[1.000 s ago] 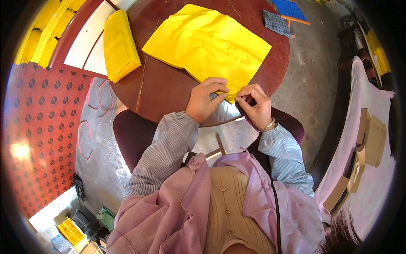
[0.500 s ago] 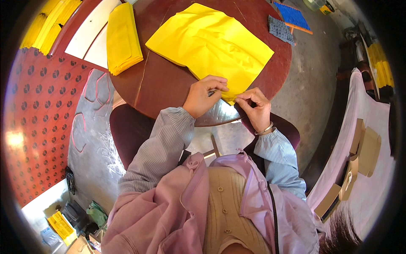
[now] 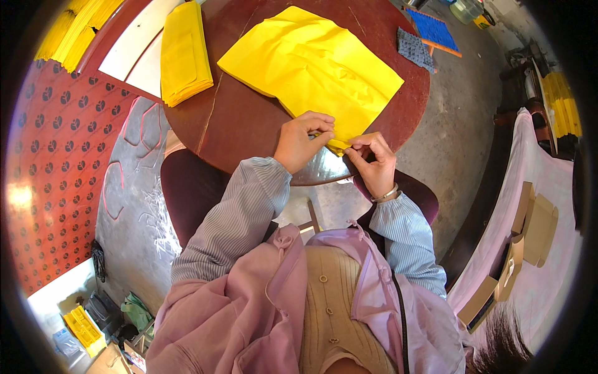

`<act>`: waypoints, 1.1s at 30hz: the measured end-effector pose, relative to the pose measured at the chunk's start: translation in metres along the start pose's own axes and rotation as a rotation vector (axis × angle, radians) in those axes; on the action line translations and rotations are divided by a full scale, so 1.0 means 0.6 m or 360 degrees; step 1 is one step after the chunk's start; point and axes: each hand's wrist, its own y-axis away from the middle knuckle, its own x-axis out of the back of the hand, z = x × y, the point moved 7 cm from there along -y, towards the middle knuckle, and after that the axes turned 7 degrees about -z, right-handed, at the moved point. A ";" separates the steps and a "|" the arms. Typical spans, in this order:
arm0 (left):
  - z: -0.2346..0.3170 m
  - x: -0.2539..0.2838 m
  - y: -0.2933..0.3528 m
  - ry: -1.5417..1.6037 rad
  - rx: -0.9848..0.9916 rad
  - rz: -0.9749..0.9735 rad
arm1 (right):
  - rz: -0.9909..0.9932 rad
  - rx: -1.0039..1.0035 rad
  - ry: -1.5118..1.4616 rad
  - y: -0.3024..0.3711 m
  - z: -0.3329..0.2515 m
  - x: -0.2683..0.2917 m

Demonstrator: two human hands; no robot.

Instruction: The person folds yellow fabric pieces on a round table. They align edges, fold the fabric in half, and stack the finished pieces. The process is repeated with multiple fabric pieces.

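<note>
A yellow fabric piece (image 3: 317,68), thin and lightly creased, lies spread across the round dark-red table with its near corner at the table's front edge. My left hand (image 3: 303,141) is closed at that corner, fingers curled over the cloth's edge. Something small and dark shows between its thumb and fingers, too hidden to name. On the other side of the corner, my right hand (image 3: 375,163) pinches the cloth's edge between thumb and forefinger. Both hands are close together, and the corner is bunched between them.
A folded yellow fabric stack (image 3: 185,59) lies on the table's left. A grey textured cloth (image 3: 415,50) sits at its right rim, near a blue-topped stool (image 3: 434,30). Opened cardboard boxes (image 3: 541,230) rest on a pink cloth at right. Dark chairs flank me.
My right hand has shifted very slightly along the cloth's corner, keeping its pinch. My left hand stays nearly still. The whole view has tilted a little.
</note>
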 end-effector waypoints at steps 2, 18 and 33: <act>-0.004 0.000 -0.002 0.0030 0.0030 -0.0015 | -0.0013 0.0116 0.0089 -0.001 -0.008 0.000; 0.002 0.000 0.003 -0.0036 -0.0009 0.0007 | 0.0048 -0.0027 -0.0065 0.000 0.021 -0.002; -0.013 0.004 -0.003 0.0060 0.0070 -0.0048 | -0.0009 -0.0059 -0.0047 -0.002 0.007 -0.003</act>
